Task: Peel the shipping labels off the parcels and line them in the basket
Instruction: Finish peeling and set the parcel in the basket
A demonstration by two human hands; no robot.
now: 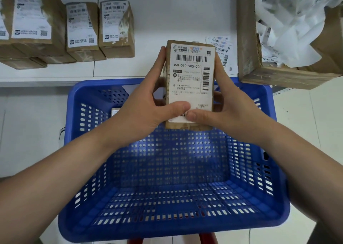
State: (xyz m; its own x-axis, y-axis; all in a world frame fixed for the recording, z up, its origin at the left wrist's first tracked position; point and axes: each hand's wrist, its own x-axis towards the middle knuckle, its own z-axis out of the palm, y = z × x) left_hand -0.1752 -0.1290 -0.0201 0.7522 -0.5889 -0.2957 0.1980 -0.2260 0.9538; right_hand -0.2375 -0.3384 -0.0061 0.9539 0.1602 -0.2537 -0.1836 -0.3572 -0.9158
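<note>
The parcel is held up over the far rim of the basket, just off the desk's front edge, its label facing the camera. The left hand wraps its left side, fingers curled round the edge and thumb pressed on the label's lower part. The right hand grips the right side, its thumb meeting the other at the label's bottom edge. That edge looks slightly lifted, so I judge the peel is only starting.

The basket's floor shows almost bare; one small pale item sits against the far left wall, too cut off to name. On the desk's far left, three more boxes keep their labels, so most of the work seems left. Near the desk's right edge lie loose labels, and a big carton holds crumpled paper.

Both hands' fingers behind the parcel are hidden, as is the parcel's back. The label print is too blurred to read beyond the big code.
</note>
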